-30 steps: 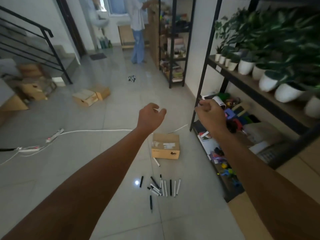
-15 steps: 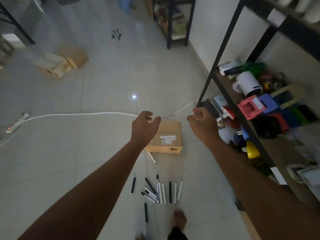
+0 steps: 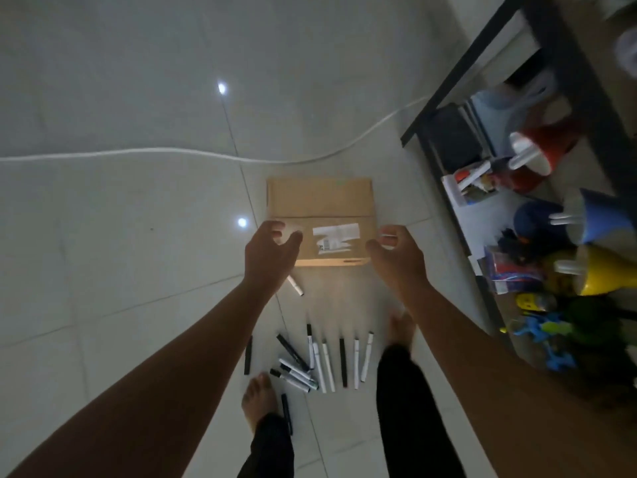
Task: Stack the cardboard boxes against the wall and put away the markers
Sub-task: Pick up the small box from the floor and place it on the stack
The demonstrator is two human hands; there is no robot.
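Cardboard box (image 3: pixel 320 215) flat on pale floor tiles (image 3: pixel 120 236), torn white label (image 3: pixel 335 238) on its top face, near half. All places below given relative to the box.

Left hand (image 3: pixel 270 257) at near-left corner, fingers spread and loosely curved, thumb tip over the top edge; contact with the cardboard not resolvable through blur. Right hand (image 3: pixel 396 257) at near-right corner, fingers likewise curved and open; touching or just short of the side, cannot tell. Hands apart, one on each side, nothing gripped.

Markers (image 3: pixel 324 360) scattered on tiles on near side, well short of the near edge, between two bare feet. One lone marker (image 3: pixel 295 285) just beside near-left corner, partly under left wrist.

White cable (image 3: pixel 138 152) across floor beyond far edge. Black shelf frame (image 3: pixel 434 157) to the right, holding blue cup (image 3: pixel 593 219), yellow cup (image 3: pixel 606 274) and blurred clutter.
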